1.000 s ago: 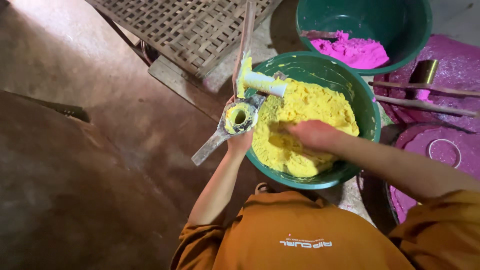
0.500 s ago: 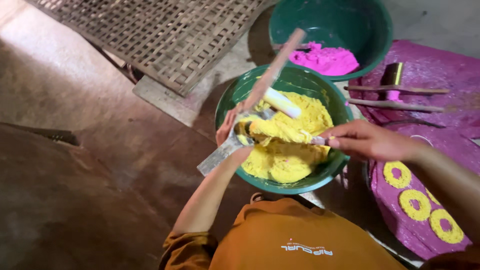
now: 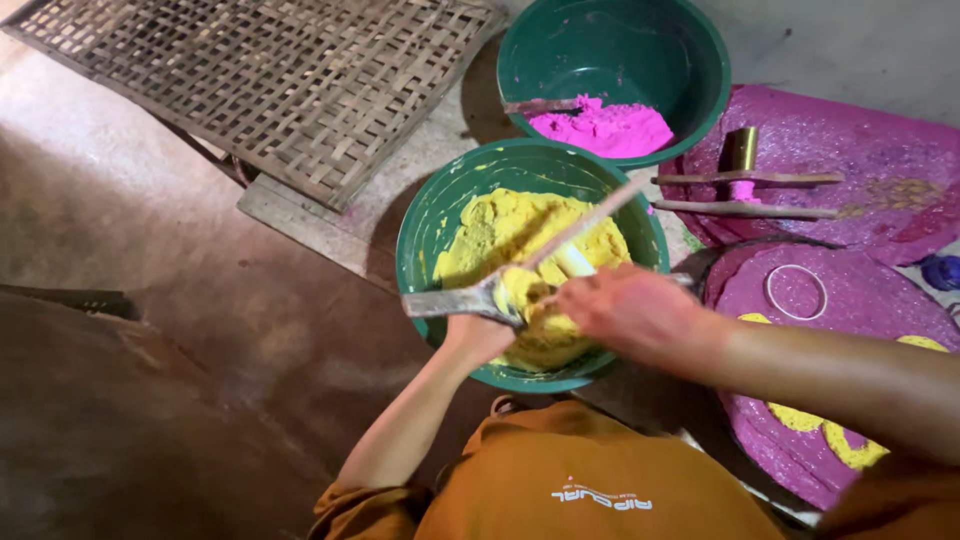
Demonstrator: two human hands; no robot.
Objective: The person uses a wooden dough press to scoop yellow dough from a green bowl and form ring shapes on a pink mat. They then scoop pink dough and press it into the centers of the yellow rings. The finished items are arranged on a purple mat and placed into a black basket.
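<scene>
The left hand grips a metal press over the yellow dough bowl on the floor; the right hand, half closed, packs it. Holding the press level would help.

Bare brown floor is lying open on my left; the woven bamboo mat, the dark-green plastic basin of pink powder and wooden sticks are blocking ahead and right.

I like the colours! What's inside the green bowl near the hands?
Yellow paste fills the green bowl, with a wooden stick poking in. Both hands and a metal tool hide the bowl's front part.
</scene>
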